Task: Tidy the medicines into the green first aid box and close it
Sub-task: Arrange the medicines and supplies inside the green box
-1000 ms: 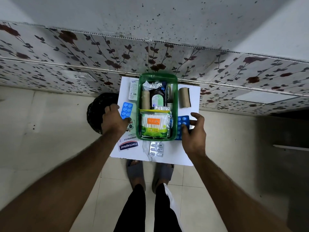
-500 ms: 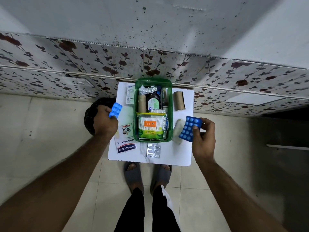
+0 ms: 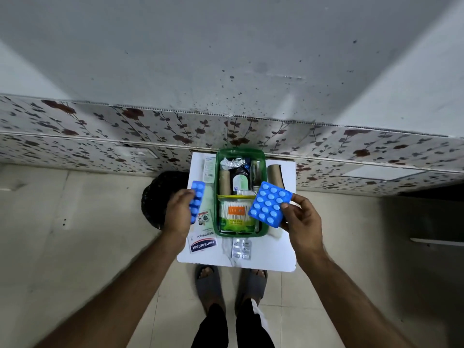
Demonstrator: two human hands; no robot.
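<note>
Two blue pill strips were pinched up, one (image 3: 197, 200) in the left hand (image 3: 178, 214), one (image 3: 270, 204) in the right hand (image 3: 302, 223), beside and over the open green box (image 3: 240, 194); likely light, stiff, slippery foil, best held by edges.

Open green box (image 3: 240, 156), blue blister packs (image 3: 270, 204) lifted

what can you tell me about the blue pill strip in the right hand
The blue blister strip is a rectangular sheet with three columns of round, pale blue tablets under glossy bubbles. The right hand pinches its right edge. It is tilted, face up, lifted over the right rim of the green box.
</note>
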